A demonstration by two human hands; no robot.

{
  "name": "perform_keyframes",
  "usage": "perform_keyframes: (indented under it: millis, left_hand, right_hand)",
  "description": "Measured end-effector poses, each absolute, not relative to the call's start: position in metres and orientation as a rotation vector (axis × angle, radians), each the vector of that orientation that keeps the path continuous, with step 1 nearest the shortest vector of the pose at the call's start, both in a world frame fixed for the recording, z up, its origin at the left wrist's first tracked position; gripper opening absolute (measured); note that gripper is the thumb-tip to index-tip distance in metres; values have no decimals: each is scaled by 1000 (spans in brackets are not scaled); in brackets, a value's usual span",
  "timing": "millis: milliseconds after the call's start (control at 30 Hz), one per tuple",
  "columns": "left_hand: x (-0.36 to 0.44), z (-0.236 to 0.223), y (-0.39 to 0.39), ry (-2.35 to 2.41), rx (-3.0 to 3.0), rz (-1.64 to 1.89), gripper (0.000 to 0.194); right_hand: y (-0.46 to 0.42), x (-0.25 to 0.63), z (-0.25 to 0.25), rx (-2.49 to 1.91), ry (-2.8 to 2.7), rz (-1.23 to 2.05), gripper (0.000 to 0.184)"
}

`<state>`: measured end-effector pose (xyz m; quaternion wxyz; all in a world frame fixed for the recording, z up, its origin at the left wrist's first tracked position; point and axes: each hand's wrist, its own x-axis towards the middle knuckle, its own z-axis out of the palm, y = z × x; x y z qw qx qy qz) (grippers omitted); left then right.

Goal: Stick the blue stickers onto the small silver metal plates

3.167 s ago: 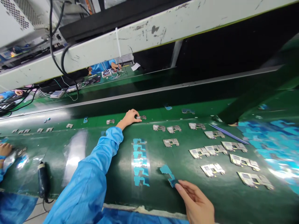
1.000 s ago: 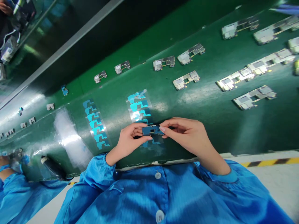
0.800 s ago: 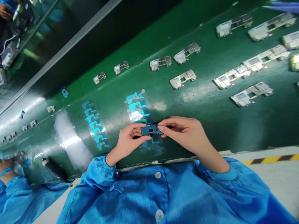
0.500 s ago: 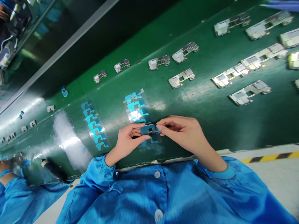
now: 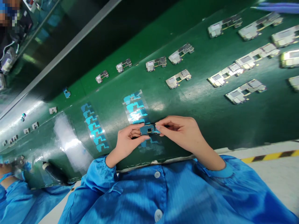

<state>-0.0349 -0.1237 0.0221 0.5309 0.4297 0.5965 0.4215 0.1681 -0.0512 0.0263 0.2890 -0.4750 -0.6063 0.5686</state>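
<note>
left hand (image 5: 127, 140) and right hand (image 5: 181, 129) pinched blue-faced board (image 5: 144, 129) between them, the right covering part of one end, film strip (image 5: 135, 107) beneath both partly blocked

On the green bench mat (image 5: 210, 124), 1 black cylindrical tool (image 5: 55, 174) with a pale tip lies near the front edge, left of translucent plastic sheeting (image 5: 72, 144). A co-worker's blue sleeve (image 5: 14, 196) shows at lower left. 1 grey rail (image 5: 58, 56) runs diagonally behind. Yellow-and-black hazard tape (image 5: 268, 156) crosses the pale floor (image 5: 281, 177).
</note>
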Motion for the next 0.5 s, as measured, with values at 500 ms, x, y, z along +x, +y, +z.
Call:
perform_keyframes:
  millis: [500]
  left_hand:
    - [-34, 24, -123, 1448, 1016, 998, 43]
  right_hand:
    - [-52, 165, 25, -1268, -1659, 1441, 15]
